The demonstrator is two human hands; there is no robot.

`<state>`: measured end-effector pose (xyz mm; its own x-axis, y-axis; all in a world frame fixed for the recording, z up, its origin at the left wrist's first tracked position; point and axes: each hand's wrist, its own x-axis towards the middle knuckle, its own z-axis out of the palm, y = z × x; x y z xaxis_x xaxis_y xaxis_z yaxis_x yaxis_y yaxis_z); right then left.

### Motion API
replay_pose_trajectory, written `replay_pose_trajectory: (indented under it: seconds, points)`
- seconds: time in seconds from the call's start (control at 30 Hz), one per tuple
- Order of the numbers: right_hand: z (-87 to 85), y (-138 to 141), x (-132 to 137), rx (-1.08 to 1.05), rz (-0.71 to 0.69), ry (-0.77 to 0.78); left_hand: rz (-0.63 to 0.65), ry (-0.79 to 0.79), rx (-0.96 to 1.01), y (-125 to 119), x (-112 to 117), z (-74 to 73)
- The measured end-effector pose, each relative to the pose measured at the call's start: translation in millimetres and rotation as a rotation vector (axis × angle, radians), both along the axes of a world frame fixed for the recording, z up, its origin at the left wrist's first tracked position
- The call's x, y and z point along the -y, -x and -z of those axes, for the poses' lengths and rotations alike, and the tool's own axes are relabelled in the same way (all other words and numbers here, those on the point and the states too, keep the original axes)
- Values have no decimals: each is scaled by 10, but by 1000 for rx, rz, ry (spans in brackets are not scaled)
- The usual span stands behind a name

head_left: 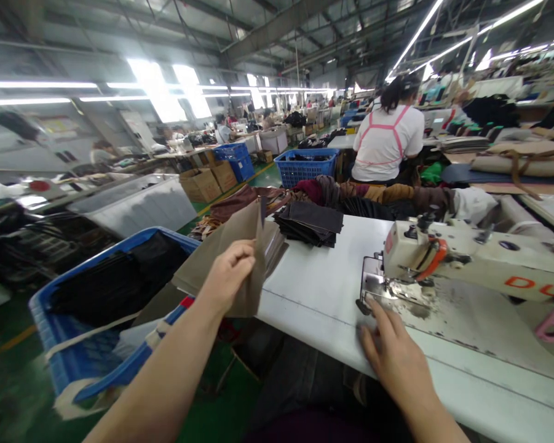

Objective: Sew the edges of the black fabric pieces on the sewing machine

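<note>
My left hand (233,271) is closed on a taupe fabric panel (221,243), pinching it near its folded edge over the left end of the table. Beside that panel lies a stack of similar taupe pieces (273,246), partly hidden behind it. A pile of black fabric pieces (308,223) sits farther back on the white table. My right hand (391,351) rests at the front of the sewing machine (461,255), fingers apart and nothing visible in them. Its fingertips are by the metal plate (372,280) under the machine head; whether they touch it I cannot tell.
A blue basket (41,307) with black fabric stands at the left, against the table. Mixed cloth (325,187) is heaped along the table's back edge. Beyond it sits a co-worker (387,141) in a white shirt, near another blue crate (307,169). Cardboard boxes (200,184) stand by the aisle.
</note>
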<state>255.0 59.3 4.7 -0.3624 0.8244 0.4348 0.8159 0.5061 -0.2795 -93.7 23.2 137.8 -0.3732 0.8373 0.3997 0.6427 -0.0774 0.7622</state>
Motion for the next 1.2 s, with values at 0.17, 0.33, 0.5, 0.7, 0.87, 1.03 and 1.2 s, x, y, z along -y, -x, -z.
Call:
replay_pose_trajectory:
  seconds: [0.17,0.33,0.5,0.7,0.87,1.03,1.2]
  points:
    - [-118,224,-68,16,-350,-62,301,-2,6,-980,-64,855]
    - [-11,55,-156,82,-443,-42,455,85,-144,-1235,-74,1304]
    - [62,-208,-122,-30,-396,27,479,161,-408,-746,-64,1231]
    - [20,-342,-79,-97,-361,123,682,286,-530,-450,183,1205]
    - [-7,-427,-82,-250,-370,229,685,271,-560,-503,271,1282]
    - [8,-458,-11,-300,-223,423,540,172,-377,-586,150,1379]
    - [-1,-326,16,-156,23,477,302,276,-252,-665,-33,1397]
